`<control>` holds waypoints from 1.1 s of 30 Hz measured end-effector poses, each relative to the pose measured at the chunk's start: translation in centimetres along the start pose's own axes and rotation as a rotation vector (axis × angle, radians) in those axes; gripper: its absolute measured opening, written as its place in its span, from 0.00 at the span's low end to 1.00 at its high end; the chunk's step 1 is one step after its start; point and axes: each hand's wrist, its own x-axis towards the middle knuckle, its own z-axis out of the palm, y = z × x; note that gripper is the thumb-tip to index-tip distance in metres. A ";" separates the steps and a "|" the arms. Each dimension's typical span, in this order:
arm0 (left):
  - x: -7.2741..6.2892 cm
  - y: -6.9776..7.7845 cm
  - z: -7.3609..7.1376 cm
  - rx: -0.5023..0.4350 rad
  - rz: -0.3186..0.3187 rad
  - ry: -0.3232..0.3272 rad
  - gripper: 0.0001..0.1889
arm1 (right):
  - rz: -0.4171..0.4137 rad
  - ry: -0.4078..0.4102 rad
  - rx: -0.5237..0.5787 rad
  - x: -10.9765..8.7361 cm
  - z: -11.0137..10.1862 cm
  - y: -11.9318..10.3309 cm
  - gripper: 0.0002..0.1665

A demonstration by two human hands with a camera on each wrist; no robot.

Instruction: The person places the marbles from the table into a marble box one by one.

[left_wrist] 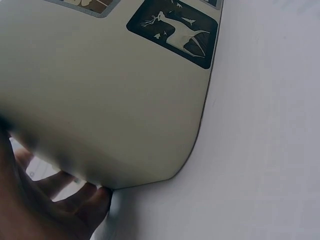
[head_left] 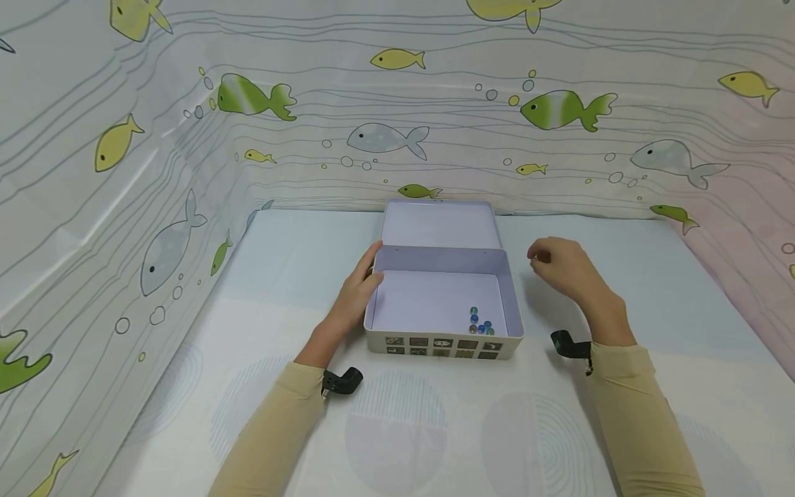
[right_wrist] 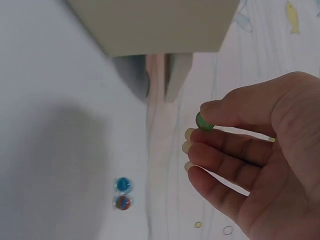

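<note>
A pale tin box (head_left: 444, 297) with a hinged lid (head_left: 439, 224) raised at the back stands on the table. My left hand (head_left: 357, 293) grips its left wall, thumb at the rim and fingers along the outside. Close up in the left wrist view, the tin's outer wall (left_wrist: 120, 100) carries small dark pictures, with my fingers (left_wrist: 97, 205) at its edge. To the right of the tin, my right hand (head_left: 565, 269) is raised over the table. Its thumb and forefinger pinch a green glass marble (right_wrist: 204, 121). Several marbles (head_left: 475, 319) lie in the tin's front right corner.
In the right wrist view, a blue marble (right_wrist: 123, 184) and a reddish-blue marble (right_wrist: 122, 202) lie close together on the table. A fish-patterned sheet (head_left: 459, 145) rises behind and beside the table (head_left: 397, 428).
</note>
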 end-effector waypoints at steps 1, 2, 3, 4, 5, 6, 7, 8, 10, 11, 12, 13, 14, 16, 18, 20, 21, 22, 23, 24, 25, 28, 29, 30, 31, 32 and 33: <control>0.0 0.0 0.0 -0.003 0.005 0.000 0.32 | -0.007 0.005 0.002 -0.1 -0.2 -0.3 0.13; 0.0 -0.1 0.0 -0.007 0.009 -0.001 0.32 | -0.014 0.011 0.004 -0.2 -0.3 -0.6 0.13; 0.0 -0.1 0.0 -0.007 0.009 -0.001 0.32 | -0.021 0.017 0.004 -0.2 -0.4 -0.9 0.13; 0.0 -0.1 0.0 -0.006 0.007 -0.001 0.32 | -0.027 0.021 0.003 -0.3 -0.6 -1.2 0.13; 0.0 0.0 0.0 -0.006 0.005 -0.003 0.32 | -0.033 0.026 0.001 -0.4 -0.7 -1.5 0.13; 0.0 0.0 0.0 -0.006 0.003 -0.006 0.32 | -0.035 0.029 0.004 -0.5 -0.8 -1.8 0.13; 0.0 0.0 -0.1 -0.008 0.002 -0.012 0.32 | -0.040 0.031 0.006 -0.6 -0.9 -2.2 0.13; 0.0 0.0 -0.1 -0.010 0.000 -0.016 0.32 | -0.043 0.033 0.008 -0.6 -1.0 -2.5 0.13; 0.1 0.1 -0.2 -0.016 -0.014 -0.024 0.32 | -0.053 0.036 0.016 -0.8 -1.0 -3.1 0.12; 0.0 0.1 -0.2 -0.015 -0.013 -0.024 0.32 | -0.065 0.042 0.018 -0.8 -1.0 -3.4 0.12; 0.0 0.1 -0.2 -0.013 -0.012 -0.022 0.32 | -0.075 0.045 0.021 -0.8 -0.9 -3.6 0.12; 0.0 0.1 -0.2 -0.009 -0.013 -0.018 0.32 | -0.089 0.049 0.021 -0.8 -0.8 -3.9 0.12; 0.0 0.1 -0.1 -0.004 -0.014 -0.013 0.32 | -0.102 0.054 0.018 -0.8 -0.8 -4.1 0.12; -0.1 0.1 -0.1 0.005 -0.008 -0.002 0.31 | -0.124 0.060 0.010 -0.8 -0.7 -4.5 0.12; -0.1 0.1 0.0 0.005 -0.001 0.002 0.31 | -0.139 0.061 0.008 -0.8 -0.5 -5.0 0.12; -0.2 0.1 0.0 -0.002 0.001 0.000 0.31 | -0.157 0.061 0.004 -0.9 -0.4 -5.5 0.12; -0.2 0.1 -0.1 -0.004 0.003 -0.002 0.31 | -0.167 0.060 0.002 -0.9 -0.2 -5.7 0.12; -0.2 0.1 -0.1 -0.006 0.003 -0.002 0.31 | -0.178 0.057 0.001 -0.9 0.0 -6.0 0.12; -0.2 0.1 -0.1 -0.007 0.005 -0.003 0.31 | -0.189 0.054 0.003 -0.9 0.2 -6.2 0.12; -0.2 0.1 -0.1 -0.006 0.002 -0.001 0.31 | -0.200 0.048 0.003 -0.9 0.4 -6.4 0.12; -0.2 0.1 -0.1 -0.005 0.001 0.000 0.32 | -0.210 0.041 0.002 -1.0 0.6 -6.7 0.12; -0.2 0.0 -0.1 0.001 -0.002 0.002 0.32 | -0.240 0.013 0.013 -1.2 1.2 -7.3 0.12; -0.2 0.0 -0.1 0.004 -0.005 0.003 0.32 | -0.248 0.008 0.017 -1.2 1.4 -7.5 0.12; -0.2 0.0 -0.1 0.006 -0.007 0.004 0.32 | -0.257 0.003 0.016 -1.3 1.5 -7.7 0.11; -0.2 0.0 -0.1 0.006 -0.005 0.003 0.32 | -0.267 0.001 0.013 -1.4 1.7 -7.9 0.11; -0.2 0.1 -0.1 0.007 -0.002 0.001 0.32 | -0.275 -0.001 0.011 -1.4 1.8 -8.0 0.11; -0.2 0.1 -0.1 0.007 0.001 0.000 0.32 | -0.281 -0.003 0.007 -1.4 2.0 -8.2 0.10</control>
